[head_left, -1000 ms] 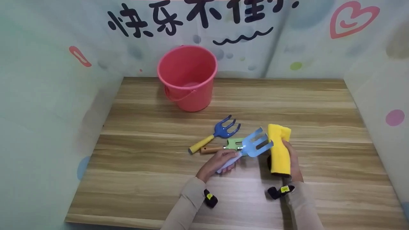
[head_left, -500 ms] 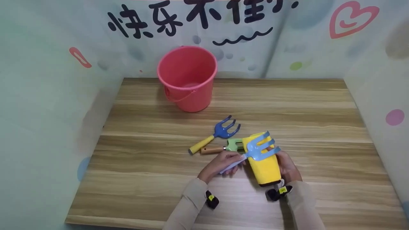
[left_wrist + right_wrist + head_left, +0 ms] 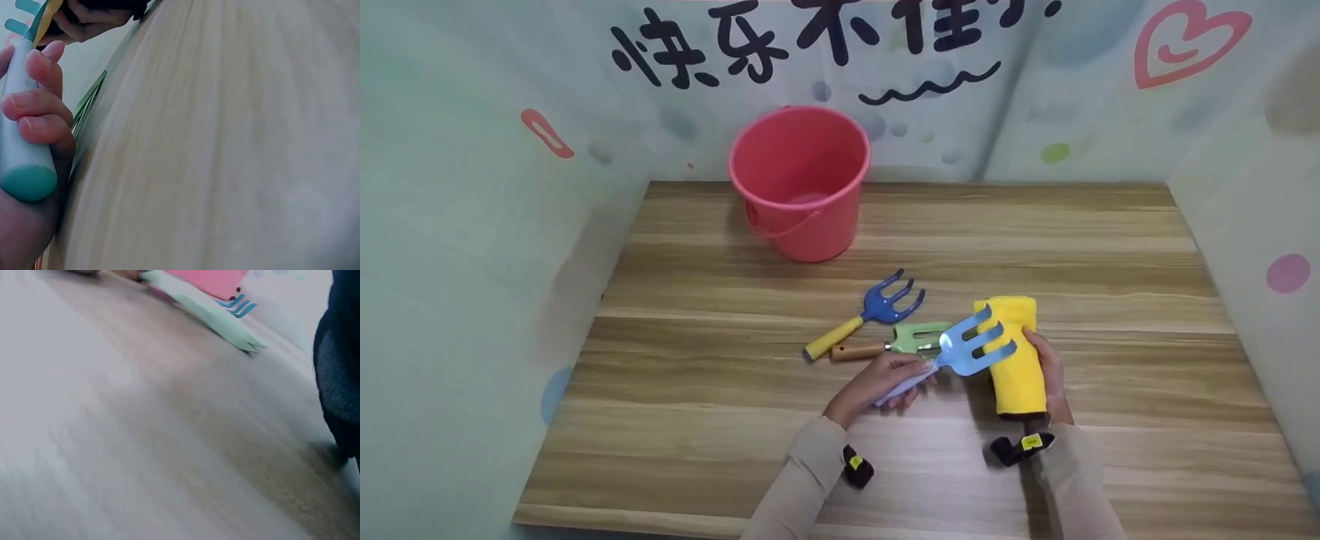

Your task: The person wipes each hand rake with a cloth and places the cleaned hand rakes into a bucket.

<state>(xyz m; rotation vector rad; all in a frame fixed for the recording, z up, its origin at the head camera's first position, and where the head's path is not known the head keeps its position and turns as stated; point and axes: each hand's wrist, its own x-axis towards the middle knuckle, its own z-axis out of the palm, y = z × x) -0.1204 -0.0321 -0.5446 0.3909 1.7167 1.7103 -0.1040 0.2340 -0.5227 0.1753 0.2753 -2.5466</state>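
My left hand [image 3: 881, 382] grips a light blue garden hand fork [image 3: 958, 354] by its pale handle. In the left wrist view, fingers curl round that handle [image 3: 25, 135], which ends in a teal cap. The fork's tines point up and right, overlapping a folded yellow cloth [image 3: 1020, 379] in the head view. My right hand [image 3: 1051, 367] holds this cloth from its right side. A dark, fuzzy side of the cloth [image 3: 343, 377] shows at the right edge of the right wrist view, where the hand itself is out of sight.
A green hand fork [image 3: 913, 337] with a wooden handle lies just behind my left hand. Beyond it is a blue hand cultivator [image 3: 881, 306] with a yellow handle. A pink bucket [image 3: 821, 232] stands at the back of the wooden table [image 3: 697, 420], against a printed backdrop.
The yellow cloth swung left behind the fork's tines half a second ago and is now back to the right, more upright. My left hand with the fork shifted slightly right, then stayed.
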